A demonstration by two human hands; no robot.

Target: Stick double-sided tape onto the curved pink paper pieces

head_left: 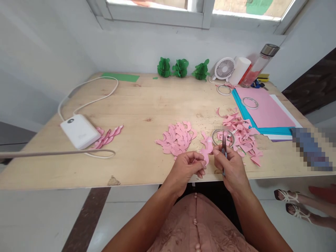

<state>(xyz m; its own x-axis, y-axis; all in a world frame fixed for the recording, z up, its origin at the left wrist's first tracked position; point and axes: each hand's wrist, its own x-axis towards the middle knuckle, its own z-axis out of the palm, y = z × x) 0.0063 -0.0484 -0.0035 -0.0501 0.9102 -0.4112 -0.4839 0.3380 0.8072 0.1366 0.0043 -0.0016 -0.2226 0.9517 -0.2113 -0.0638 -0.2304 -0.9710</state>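
Observation:
Between the fingertips of my left hand (189,166) is a wavy pink paper strip (208,148), its upper end raised above the table's front edge. My right hand (231,164) is closed around a pair of small scissors (224,145), blades pointing away from me, and its thumb and finger come close to the strip's right side. Whether they touch it I cannot tell. Just beyond my left hand lies a heap of curved pink paper pieces (176,138). Past the scissors, a tape roll (215,140) rests beside a pile of pink paper scraps (243,134).
Three green paper shapes (180,68) stand along the wall beside a small white fan (224,69) and a tilted bottle (258,64). Coloured sheets (274,110) lie at right under another tape roll (250,103). A white power bank (80,131) with a cable sits left. A person's sandalled feet (294,206) show at right.

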